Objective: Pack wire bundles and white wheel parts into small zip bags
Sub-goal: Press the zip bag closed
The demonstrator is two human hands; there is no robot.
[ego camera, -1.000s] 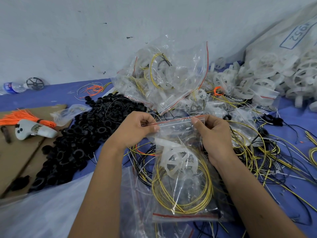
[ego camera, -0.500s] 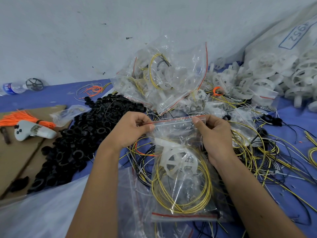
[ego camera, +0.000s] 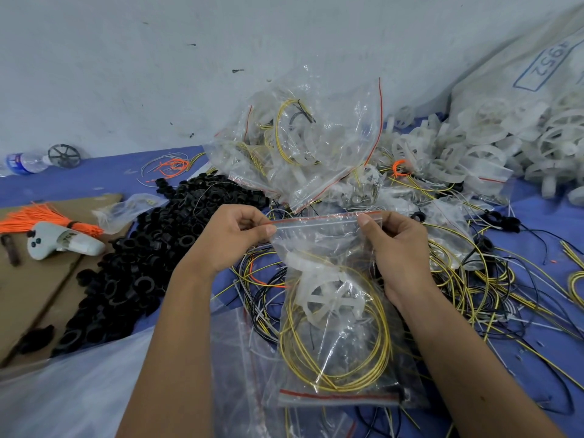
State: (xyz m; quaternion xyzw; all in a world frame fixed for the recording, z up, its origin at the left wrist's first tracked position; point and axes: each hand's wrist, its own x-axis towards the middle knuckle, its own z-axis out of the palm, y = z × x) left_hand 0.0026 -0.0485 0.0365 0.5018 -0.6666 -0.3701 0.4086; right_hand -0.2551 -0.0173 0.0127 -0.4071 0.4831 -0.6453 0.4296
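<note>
A small clear zip bag [ego camera: 319, 245] with a red strip along its top hangs between my hands at the centre. Inside it sit a white wheel part [ego camera: 325, 295] and a coil of yellow wire [ego camera: 335, 349]. My left hand [ego camera: 234, 238] pinches the bag's top left corner. My right hand [ego camera: 395, 248] pinches the top right corner. A heap of filled zip bags [ego camera: 303, 143] stands behind. Loose white wheel parts [ego camera: 467, 143] are piled at the back right. Loose wires [ego camera: 474, 286] lie tangled to the right.
A mound of black plastic rings [ego camera: 132, 257] spreads to the left. On brown cardboard [ego camera: 28, 298] at far left lie an orange tie bundle [ego camera: 34, 219] and a white handheld device [ego camera: 63, 241]. A big white sack [ego camera: 518, 71] leans at the back right. Empty zip bags [ego camera: 240, 368] lie below.
My left hand has slid a little leftward along the bag's top edge to its corner. The bag and my right hand stay about where they were.
</note>
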